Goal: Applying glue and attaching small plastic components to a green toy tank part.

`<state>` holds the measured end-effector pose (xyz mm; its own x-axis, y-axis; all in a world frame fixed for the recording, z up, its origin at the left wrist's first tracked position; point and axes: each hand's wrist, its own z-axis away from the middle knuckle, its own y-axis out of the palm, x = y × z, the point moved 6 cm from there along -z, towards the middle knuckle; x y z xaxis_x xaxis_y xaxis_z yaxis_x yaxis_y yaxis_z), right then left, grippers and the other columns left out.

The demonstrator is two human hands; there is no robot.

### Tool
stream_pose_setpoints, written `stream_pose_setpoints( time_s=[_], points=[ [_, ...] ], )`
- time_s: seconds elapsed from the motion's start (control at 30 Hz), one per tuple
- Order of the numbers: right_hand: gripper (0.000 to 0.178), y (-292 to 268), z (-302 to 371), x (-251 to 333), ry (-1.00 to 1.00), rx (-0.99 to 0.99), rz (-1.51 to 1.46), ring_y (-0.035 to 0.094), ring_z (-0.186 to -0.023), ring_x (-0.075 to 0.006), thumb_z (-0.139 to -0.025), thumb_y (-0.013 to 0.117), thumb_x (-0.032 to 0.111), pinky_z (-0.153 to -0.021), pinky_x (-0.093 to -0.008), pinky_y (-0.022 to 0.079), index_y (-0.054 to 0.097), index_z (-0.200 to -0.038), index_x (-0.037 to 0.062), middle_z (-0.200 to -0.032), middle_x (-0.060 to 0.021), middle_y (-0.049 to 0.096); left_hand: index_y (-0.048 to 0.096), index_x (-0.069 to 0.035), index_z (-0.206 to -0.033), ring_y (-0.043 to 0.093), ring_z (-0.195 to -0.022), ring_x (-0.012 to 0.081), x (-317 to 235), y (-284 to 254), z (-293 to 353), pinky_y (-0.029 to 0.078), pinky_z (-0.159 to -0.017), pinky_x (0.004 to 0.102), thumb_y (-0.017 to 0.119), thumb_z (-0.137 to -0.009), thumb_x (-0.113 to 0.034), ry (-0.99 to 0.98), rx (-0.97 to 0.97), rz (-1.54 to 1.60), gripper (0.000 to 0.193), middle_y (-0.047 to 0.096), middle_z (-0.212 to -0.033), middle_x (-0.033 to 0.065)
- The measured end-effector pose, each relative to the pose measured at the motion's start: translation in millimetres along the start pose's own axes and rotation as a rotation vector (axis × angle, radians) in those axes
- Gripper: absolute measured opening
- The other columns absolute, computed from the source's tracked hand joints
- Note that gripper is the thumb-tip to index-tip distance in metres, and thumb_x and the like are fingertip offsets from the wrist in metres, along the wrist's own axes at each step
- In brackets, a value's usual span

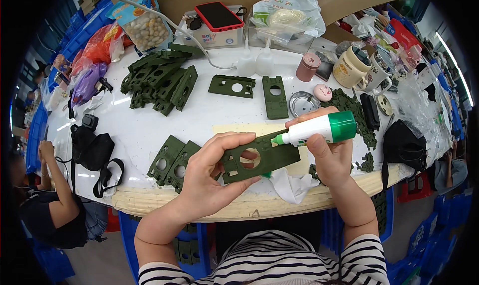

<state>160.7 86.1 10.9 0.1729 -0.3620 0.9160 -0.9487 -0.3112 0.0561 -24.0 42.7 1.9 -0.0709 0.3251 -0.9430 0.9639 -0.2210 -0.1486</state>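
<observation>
My left hand (pixel 212 172) grips a dark green plastic toy tank hull part (pixel 274 157) by its left end, fingers along the top edge and thumb below. The part has a large round hole. My right hand (pixel 329 157) is wrapped round a white glue bottle (pixel 312 130) with a green end, held almost level. Its pale green nozzle points left, with its tip at the upper face of the part; whether it touches I cannot tell. Under the part, a white cloth (pixel 294 185) lies at the table edge. Two similar hull parts (pixel 169 160) lie left of my left hand.
A stack of green hull parts (pixel 159 80) stands at the back left, two single ones (pixel 232 86) farther right. Small green pieces (pixel 352 110) lie heaped beside a round metal tin (pixel 304 104). Mugs (pixel 352 68), white squeeze bottles (pixel 246 63) and a black bag (pixel 404 145) stand around.
</observation>
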Motion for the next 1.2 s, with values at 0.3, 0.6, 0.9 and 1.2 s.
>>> stream_pose_setpoints(
  time_s=[0.3,0.6,0.9,1.2],
  points=[
    [0.038,-0.3,-0.4,0.9,-0.010,-0.003,0.013,0.062,-0.092,-0.0224,-0.088,0.063,0.030,-0.081,-0.0346,0.049,0.053,-0.105,-0.0024,-0.096,-0.0148,0.063,0.051,-0.001,-0.124,0.061,-0.102,0.0177,0.2,0.1,-0.1,0.055,-0.087,0.0273,0.071,-0.073,0.008,-0.004,0.002,-0.005,0.056,0.052,-0.115,0.0109],
    [0.037,-0.7,-0.1,1.2,-0.024,0.008,0.018,0.062,-0.092,-0.0228,-0.089,0.063,0.029,-0.081,-0.0353,0.049,0.053,-0.104,-0.0028,-0.096,-0.0147,0.062,0.051,-0.001,-0.124,0.061,-0.102,0.0177,0.4,0.4,0.1,0.055,-0.087,0.0274,0.071,-0.073,0.008,-0.013,0.002,0.002,0.055,0.052,-0.115,0.0109],
    [0.038,-0.2,-0.1,1.3,-0.017,0.012,0.004,0.062,-0.092,-0.0221,-0.089,0.062,0.031,-0.080,-0.0343,0.049,0.053,-0.105,-0.0028,-0.097,-0.0155,0.062,0.051,-0.001,-0.124,0.061,-0.103,0.0181,-0.2,0.5,0.2,0.055,-0.088,0.0279,0.070,-0.073,0.008,-0.004,0.008,0.006,0.055,0.051,-0.116,0.0109],
    [0.040,-1.0,-2.6,-0.4,-0.005,0.031,-0.026,0.061,-0.091,-0.0222,-0.089,0.060,0.034,-0.081,-0.0342,0.048,0.053,-0.103,-0.0031,-0.096,-0.0177,0.063,0.050,0.000,-0.124,0.060,-0.103,0.0180,1.3,-0.2,-0.8,0.054,-0.090,0.0287,0.070,-0.073,0.008,-0.067,0.026,0.055,0.056,0.050,-0.117,0.0102]
  ],
)
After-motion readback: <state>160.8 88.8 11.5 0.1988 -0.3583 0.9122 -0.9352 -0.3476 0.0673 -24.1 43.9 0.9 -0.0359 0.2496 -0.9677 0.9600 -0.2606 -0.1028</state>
